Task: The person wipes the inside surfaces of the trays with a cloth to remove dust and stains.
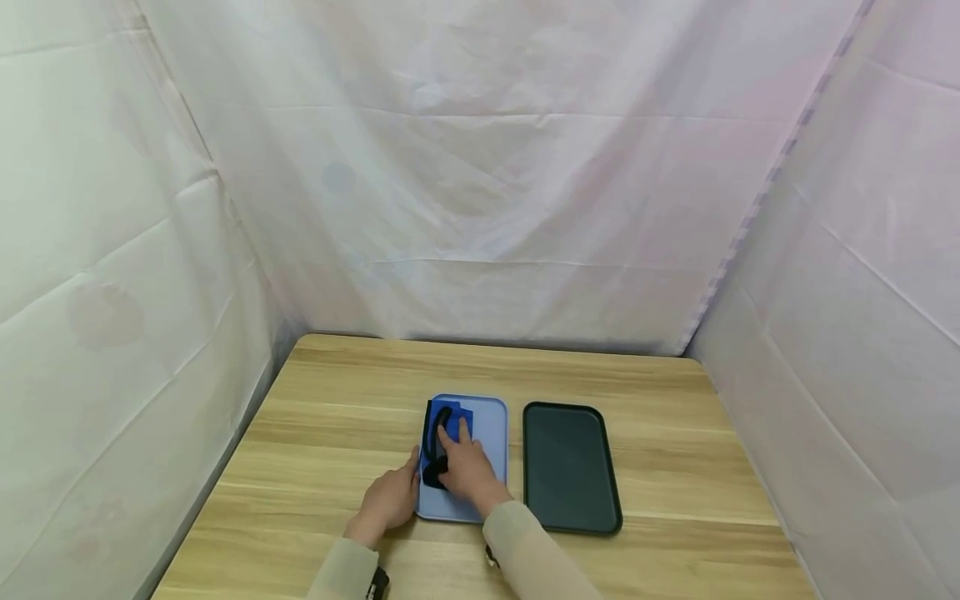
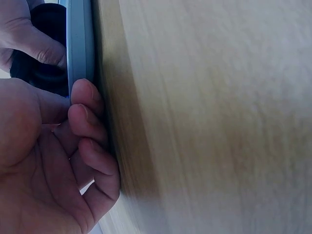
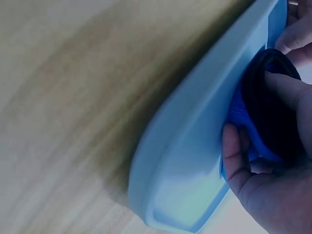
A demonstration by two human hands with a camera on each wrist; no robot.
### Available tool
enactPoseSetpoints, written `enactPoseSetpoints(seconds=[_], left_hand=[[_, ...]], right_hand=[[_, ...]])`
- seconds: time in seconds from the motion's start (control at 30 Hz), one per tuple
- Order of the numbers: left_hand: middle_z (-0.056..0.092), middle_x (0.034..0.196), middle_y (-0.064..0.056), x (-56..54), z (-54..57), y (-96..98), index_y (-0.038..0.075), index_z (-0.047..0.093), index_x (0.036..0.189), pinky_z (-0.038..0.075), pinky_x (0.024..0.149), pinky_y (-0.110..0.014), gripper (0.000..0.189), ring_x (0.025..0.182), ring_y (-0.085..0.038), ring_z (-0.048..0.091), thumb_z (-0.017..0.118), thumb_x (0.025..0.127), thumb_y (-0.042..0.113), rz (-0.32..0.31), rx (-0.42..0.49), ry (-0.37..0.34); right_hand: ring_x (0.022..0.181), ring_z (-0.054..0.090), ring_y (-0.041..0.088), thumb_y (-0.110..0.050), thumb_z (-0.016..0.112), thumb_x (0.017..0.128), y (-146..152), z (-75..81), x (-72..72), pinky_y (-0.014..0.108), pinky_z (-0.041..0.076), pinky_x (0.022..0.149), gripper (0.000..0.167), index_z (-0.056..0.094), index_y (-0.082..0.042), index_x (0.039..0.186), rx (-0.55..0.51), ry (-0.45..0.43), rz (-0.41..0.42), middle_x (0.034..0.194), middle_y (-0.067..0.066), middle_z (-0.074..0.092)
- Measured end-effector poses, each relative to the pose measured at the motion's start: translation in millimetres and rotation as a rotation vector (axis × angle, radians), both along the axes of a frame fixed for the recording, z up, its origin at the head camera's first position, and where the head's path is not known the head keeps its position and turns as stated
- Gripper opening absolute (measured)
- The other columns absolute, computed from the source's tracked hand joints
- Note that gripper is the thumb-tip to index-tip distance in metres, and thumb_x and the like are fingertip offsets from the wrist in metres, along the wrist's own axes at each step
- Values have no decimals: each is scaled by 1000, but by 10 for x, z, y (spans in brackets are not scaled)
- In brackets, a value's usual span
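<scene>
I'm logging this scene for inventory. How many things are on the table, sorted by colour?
Light blue: 1, the light blue tray
Dark green: 1, the dark green tray
Blue and black: 1, the blue and black brush, lying on the light blue tray under the right hand
Total: 3
</scene>
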State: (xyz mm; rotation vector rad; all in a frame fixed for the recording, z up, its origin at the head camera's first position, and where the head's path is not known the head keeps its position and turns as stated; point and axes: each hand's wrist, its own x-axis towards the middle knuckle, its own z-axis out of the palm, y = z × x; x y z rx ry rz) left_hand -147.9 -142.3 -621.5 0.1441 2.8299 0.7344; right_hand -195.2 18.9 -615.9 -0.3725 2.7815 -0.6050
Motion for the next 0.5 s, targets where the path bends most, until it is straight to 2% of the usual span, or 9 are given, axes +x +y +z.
enactPoseSetpoints(seconds=[0.2, 0.33, 0.5], left_hand=[[68, 76, -10, 1, 6, -3, -2, 41, 156, 45, 56, -36, 54, 57, -17, 50, 53, 105, 15, -2, 11, -7], [68, 76, -10, -2, 5, 0, -2, 41, 156, 45, 57, -36, 54, 58, -17, 50, 52, 106, 15, -3, 16, -9], [62, 69, -5, 10, 18, 2, -2, 41, 156, 43, 55, -36, 55, 57, -18, 50, 52, 106, 15, -2, 21, -6]], right_hand=[[125, 57, 48, -24, 87, 84, -2, 20, 105, 51, 56, 95, 88, 42, -23, 160, -3, 3, -11, 168, 26, 24], [126, 56, 50, -25, 88, 83, 1, 21, 180, 52, 56, 94, 89, 42, -23, 160, 1, 17, -5, 168, 27, 26], [127, 55, 52, -25, 88, 83, 2, 6, 261, 52, 57, 93, 89, 42, -22, 160, -5, 22, 8, 168, 27, 26]])
